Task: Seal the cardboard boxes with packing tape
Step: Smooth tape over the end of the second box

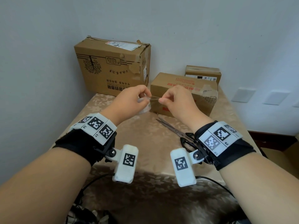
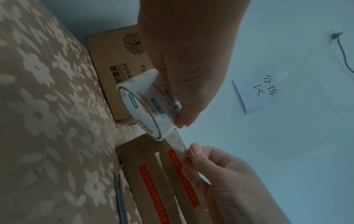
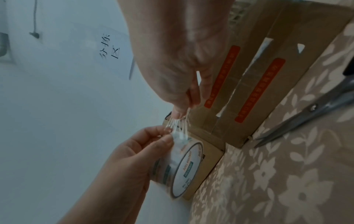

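My left hand [image 1: 137,98] grips a roll of clear packing tape [image 2: 149,104] with printed lettering, held above the table in front of the boxes. My right hand [image 1: 171,98] pinches the loose end of the tape [image 3: 179,127] and holds a short strip stretched out from the roll [image 3: 184,169]. Just behind both hands lies a medium cardboard box [image 1: 184,92] with red labels and old tape on top. A large cardboard box [image 1: 111,65] with a tree print stands at the back left. A small cardboard box [image 1: 203,73] sits at the back right.
Black-handled scissors [image 1: 176,131] lie shut on the floral tablecloth [image 1: 145,139], under my right wrist. The wall [image 1: 161,21] runs close behind the boxes, with a paper sign [image 2: 266,91] on it. Cables [image 1: 97,178] trail over the table's front edge.
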`<move>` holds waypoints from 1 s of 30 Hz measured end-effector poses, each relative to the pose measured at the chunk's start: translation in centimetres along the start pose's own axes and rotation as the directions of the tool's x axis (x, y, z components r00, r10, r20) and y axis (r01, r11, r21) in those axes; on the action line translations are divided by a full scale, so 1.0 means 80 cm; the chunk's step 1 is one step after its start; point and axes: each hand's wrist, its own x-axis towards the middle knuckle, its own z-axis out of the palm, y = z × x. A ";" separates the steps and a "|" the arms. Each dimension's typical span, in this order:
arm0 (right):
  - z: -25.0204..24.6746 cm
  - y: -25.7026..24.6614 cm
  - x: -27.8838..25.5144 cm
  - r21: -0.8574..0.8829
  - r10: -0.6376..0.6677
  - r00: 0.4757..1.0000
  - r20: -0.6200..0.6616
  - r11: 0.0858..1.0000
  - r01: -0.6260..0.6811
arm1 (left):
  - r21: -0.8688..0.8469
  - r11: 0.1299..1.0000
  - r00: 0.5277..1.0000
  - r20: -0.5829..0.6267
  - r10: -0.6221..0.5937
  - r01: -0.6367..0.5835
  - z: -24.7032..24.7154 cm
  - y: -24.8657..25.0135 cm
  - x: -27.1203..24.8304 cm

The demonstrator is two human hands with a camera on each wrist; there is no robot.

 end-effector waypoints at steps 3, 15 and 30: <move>0.007 0.005 0.000 0.066 0.047 0.997 0.068 0.997 -0.051 | 0.093 0.996 1.000 0.027 0.006 -0.008 -0.001 -0.008 -0.003; -0.044 0.053 -0.015 -0.201 -0.130 0.921 -0.368 0.978 0.058 | 0.534 0.828 0.953 0.125 -0.277 0.171 0.014 -0.072 0.011; -0.067 0.162 -0.008 -0.392 -0.037 0.997 -0.072 0.920 0.006 | 0.413 0.874 0.967 0.123 0.224 -0.255 0.135 0.093 0.073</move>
